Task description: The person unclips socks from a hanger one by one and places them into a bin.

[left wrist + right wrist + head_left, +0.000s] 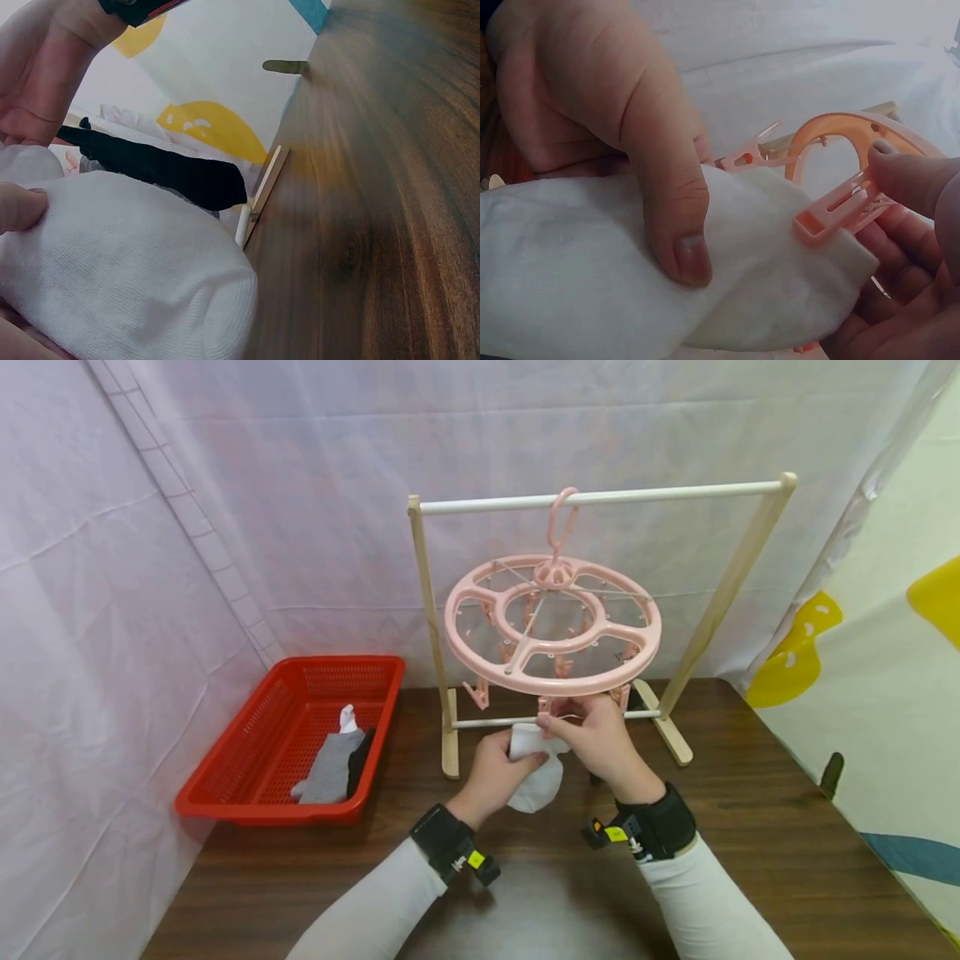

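Note:
A white sock (536,789) hangs from my left hand (491,777), which pinches it between thumb and fingers near the cuff. My right hand (602,745) is at the front rim of a round pink clip hanger (461,643). In the right wrist view its thumb and fingers pinch a pink clothes peg (836,214), whose jaws lie over the sock's cuff edge. The left thumb (676,225) presses flat on the sock there. A black sock (165,169) shows behind the white one in the left wrist view.
The hanger hooks over the white bar (660,494) of a wooden-legged stand, with several other pegs below its ring. At left sits a red basket (225,777) holding a grey sock (327,768), a black item (361,762) and a small white one (348,719). White cloth walls surround the brown table (780,827).

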A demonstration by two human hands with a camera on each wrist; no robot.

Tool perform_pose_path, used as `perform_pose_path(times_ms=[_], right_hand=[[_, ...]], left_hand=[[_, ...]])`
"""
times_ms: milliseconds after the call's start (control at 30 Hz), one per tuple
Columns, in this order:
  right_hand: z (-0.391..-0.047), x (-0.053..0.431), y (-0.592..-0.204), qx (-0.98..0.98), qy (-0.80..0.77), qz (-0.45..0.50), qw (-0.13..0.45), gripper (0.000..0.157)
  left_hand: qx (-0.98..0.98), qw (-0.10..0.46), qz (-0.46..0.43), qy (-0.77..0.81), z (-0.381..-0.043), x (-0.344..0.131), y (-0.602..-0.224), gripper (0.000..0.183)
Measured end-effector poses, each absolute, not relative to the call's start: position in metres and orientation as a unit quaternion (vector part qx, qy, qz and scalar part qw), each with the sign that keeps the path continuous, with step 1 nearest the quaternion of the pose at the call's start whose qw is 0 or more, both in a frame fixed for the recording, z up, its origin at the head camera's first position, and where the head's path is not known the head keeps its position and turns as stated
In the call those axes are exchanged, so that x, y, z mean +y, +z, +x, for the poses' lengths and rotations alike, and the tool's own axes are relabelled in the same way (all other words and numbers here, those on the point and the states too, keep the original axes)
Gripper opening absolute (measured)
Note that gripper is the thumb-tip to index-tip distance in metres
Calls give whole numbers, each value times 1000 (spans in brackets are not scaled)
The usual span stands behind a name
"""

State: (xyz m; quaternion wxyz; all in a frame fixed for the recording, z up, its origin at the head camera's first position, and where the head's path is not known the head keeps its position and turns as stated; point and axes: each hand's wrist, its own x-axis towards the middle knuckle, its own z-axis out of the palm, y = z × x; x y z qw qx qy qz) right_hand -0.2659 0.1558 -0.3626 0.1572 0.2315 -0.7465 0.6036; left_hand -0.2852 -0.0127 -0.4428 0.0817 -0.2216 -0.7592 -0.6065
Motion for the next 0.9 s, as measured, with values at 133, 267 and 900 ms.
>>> perform_pose_path(times_ms=[133,267,900], right_hand=[[-262,154,-357,-748,595,242,168,13],[-253,151,-345,-745,588,261,179,10],[-250,151,-343,-717,596,307,189,6]], left_hand=[[-762,79,-221,-604,-285,-13,-443,31],[-763,78,-222,-602,-285,-13,-442,31],[-780,82,-224,-579,-273,-39,-444,27]])
